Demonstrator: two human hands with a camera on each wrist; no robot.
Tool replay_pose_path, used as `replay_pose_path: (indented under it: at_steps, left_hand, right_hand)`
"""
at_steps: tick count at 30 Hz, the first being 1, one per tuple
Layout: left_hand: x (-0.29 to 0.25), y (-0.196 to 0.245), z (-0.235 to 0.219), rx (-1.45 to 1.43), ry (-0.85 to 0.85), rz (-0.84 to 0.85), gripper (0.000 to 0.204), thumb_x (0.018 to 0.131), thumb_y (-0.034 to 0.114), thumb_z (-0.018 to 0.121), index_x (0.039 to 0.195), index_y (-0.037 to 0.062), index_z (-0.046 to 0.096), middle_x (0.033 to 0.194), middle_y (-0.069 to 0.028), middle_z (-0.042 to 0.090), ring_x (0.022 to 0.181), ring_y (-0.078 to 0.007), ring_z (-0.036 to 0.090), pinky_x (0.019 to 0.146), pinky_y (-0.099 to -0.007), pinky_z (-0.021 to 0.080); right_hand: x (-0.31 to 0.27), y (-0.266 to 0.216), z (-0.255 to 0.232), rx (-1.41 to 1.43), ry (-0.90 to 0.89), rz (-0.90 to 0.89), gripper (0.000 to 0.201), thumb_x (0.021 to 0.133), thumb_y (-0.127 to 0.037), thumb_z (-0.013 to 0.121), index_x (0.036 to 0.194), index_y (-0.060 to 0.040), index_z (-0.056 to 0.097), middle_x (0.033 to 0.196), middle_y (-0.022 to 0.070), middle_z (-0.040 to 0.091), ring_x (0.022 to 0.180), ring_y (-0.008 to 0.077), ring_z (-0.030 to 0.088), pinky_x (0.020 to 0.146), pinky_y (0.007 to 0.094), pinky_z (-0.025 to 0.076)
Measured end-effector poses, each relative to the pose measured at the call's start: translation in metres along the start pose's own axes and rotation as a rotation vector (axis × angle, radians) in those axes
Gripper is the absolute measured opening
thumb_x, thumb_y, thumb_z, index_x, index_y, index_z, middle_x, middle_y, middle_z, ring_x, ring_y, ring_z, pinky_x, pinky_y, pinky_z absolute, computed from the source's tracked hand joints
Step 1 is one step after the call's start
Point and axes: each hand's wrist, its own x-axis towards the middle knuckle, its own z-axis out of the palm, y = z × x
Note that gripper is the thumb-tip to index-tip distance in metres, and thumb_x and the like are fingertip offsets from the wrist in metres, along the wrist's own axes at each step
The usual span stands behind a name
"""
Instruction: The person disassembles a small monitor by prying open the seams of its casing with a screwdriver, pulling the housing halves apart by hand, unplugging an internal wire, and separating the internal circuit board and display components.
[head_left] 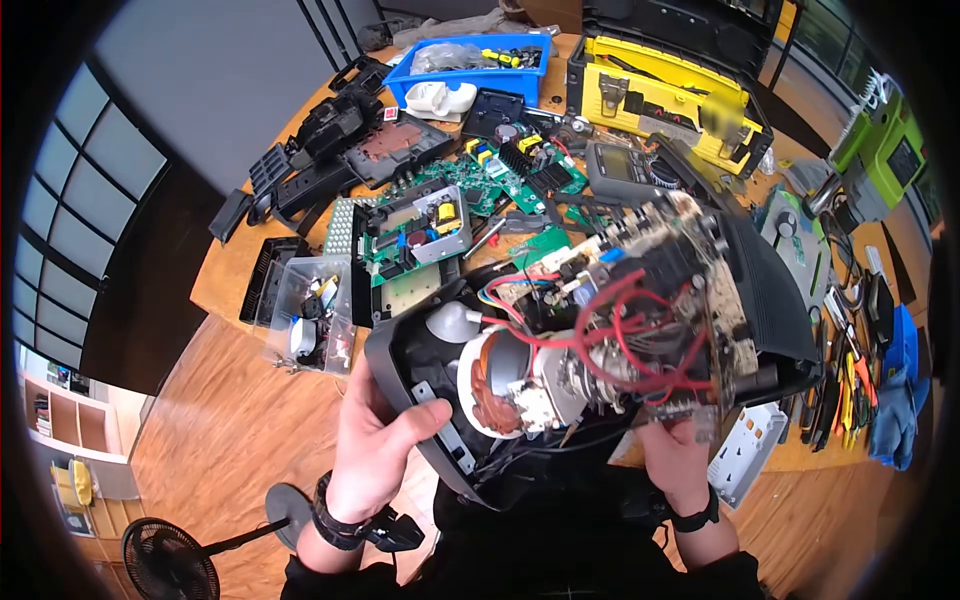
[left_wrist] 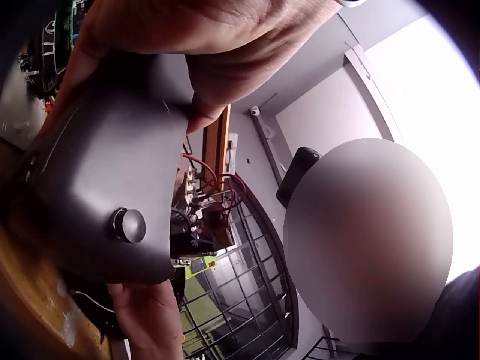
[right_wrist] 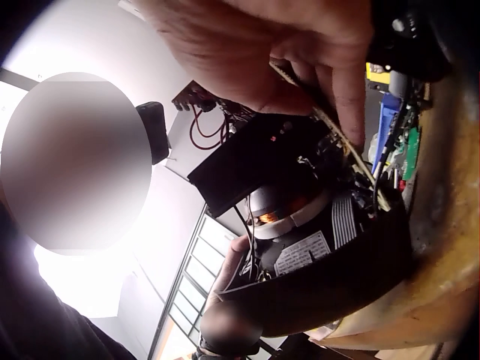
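A black plastic casing (head_left: 775,290) with an opened-up picture tube set inside is tilted in front of me at the table's edge. My left hand (head_left: 365,450) grips its left rim, thumb on the inside by a metal strip (head_left: 445,425). In the left wrist view a round knob (left_wrist: 132,226) sticks out of the smooth outer wall. My right hand (right_wrist: 277,56) pinches the edge of a dusty circuit board (right_wrist: 341,139), thumb and fingers on opposite sides. Red wires (head_left: 640,372) loop above the tube's copper coil (head_left: 492,388).
Green circuit boards (head_left: 520,165) and black plastic parts (head_left: 335,120) crowd the table behind. A blue bin (head_left: 400,88) and a yellow toolbox (head_left: 640,100) stand at the back. Left is a clear box (head_left: 345,345) of small parts; right lie hand tools (head_left: 850,390) and a green machine (head_left: 885,150).
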Motion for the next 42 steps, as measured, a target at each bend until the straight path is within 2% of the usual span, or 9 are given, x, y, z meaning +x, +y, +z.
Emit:
replay_pose_path:
  at_steps: [1,3,4,5,8,17,22,38,42]
  left_hand:
    - [-0.001,0.0,0.0,0.031,-0.008,0.031,0.063,0.079,-0.006,0.068,0.137,0.003,0.043,0.122,-0.0067,0.061,0.111,-0.0151,0.06,0.097,-0.0322,0.047]
    - [-0.003,0.003,0.003,0.015,-0.008,0.019,0.071,0.076,-0.009,0.07,0.139,0.0029,0.041,0.125,-0.0068,0.059,0.114,-0.0156,0.058,0.099,-0.0327,0.046]
    - [-0.003,0.002,0.004,0.038,-0.024,0.064,0.074,0.075,-0.01,0.07,0.141,0.0031,0.039,0.127,-0.007,0.057,0.116,-0.016,0.057,0.1,-0.0332,0.045]
    - [-0.004,0.002,0.005,0.061,-0.043,0.103,0.078,0.073,-0.011,0.071,0.142,0.0032,0.037,0.129,-0.0073,0.056,0.118,-0.0164,0.056,0.102,-0.0336,0.045]
    - [-0.004,0.002,0.006,0.085,-0.053,0.107,0.085,0.072,-0.01,0.072,0.146,0.0038,0.033,0.134,-0.0089,0.052,0.122,-0.0173,0.053,0.104,-0.0343,0.043]
    - [-0.009,-0.003,0.008,0.125,-0.064,0.146,0.096,0.07,-0.004,0.078,0.15,0.0023,0.024,0.143,-0.0127,0.043,0.131,-0.0213,0.047,0.109,-0.0377,0.039]
    - [-0.014,-0.004,0.01,0.174,-0.075,0.185,0.102,0.069,-0.006,0.079,0.152,0.0016,0.02,0.142,-0.0139,0.044,0.128,-0.0218,0.05,0.105,-0.0372,0.043]
    - [-0.01,-0.006,0.007,0.13,-0.108,0.149,0.102,0.07,-0.006,0.078,0.152,0.0014,0.019,0.146,-0.0152,0.041,0.132,-0.0236,0.047,0.109,-0.0393,0.039]
    - [-0.012,-0.007,0.007,0.17,-0.102,0.183,0.103,0.069,-0.005,0.079,0.152,0.0008,0.018,0.146,-0.0157,0.041,0.131,-0.024,0.047,0.109,-0.04,0.04]
  right_hand:
    - [-0.006,0.0,0.0,0.001,-0.002,-0.006,0.037,0.08,0.003,0.066,0.116,0.0007,0.062,0.107,0.0124,0.064,0.094,0.018,0.062,0.084,0.0286,0.048]
    - [-0.016,-0.002,0.0,0.138,0.018,0.278,0.021,0.085,0.007,0.06,0.102,-0.0026,0.067,0.104,0.0076,0.067,0.1,0.0161,0.062,0.091,0.0314,0.046]
    - [-0.019,0.009,-0.002,-0.312,-0.005,0.014,0.016,0.084,0.007,0.06,0.091,-0.0051,0.067,0.098,0.0082,0.067,0.099,0.0173,0.062,0.09,0.0315,0.046]
    - [-0.039,0.05,-0.022,-0.099,-0.07,0.104,0.014,0.085,0.004,0.063,0.095,-0.0065,0.065,0.103,0.0068,0.066,0.102,0.0168,0.061,0.093,0.0319,0.046]
    - [-0.033,0.058,-0.023,-0.097,-0.086,0.108,0.014,0.085,0.002,0.063,0.096,-0.0067,0.063,0.104,0.0069,0.065,0.103,0.0172,0.061,0.094,0.0319,0.045]
    - [-0.013,0.059,-0.021,-0.092,-0.144,0.163,0.02,0.084,-0.006,0.062,0.103,-0.0073,0.058,0.11,0.0071,0.06,0.107,0.0189,0.058,0.096,0.0315,0.043]
    - [-0.005,0.059,-0.019,-0.09,-0.167,0.207,0.024,0.083,-0.011,0.061,0.106,-0.0077,0.054,0.113,0.0073,0.058,0.109,0.0198,0.057,0.097,0.0313,0.042]
    - [-0.01,0.055,-0.018,-0.054,-0.201,0.404,0.043,0.081,-0.026,0.059,0.118,-0.0088,0.044,0.123,0.0078,0.05,0.117,0.0229,0.052,0.101,0.0306,0.039]
    - [-0.011,0.052,-0.018,-0.043,-0.209,0.445,0.048,0.08,-0.03,0.058,0.121,-0.0091,0.042,0.126,0.0079,0.048,0.119,0.0236,0.05,0.102,0.0304,0.038]
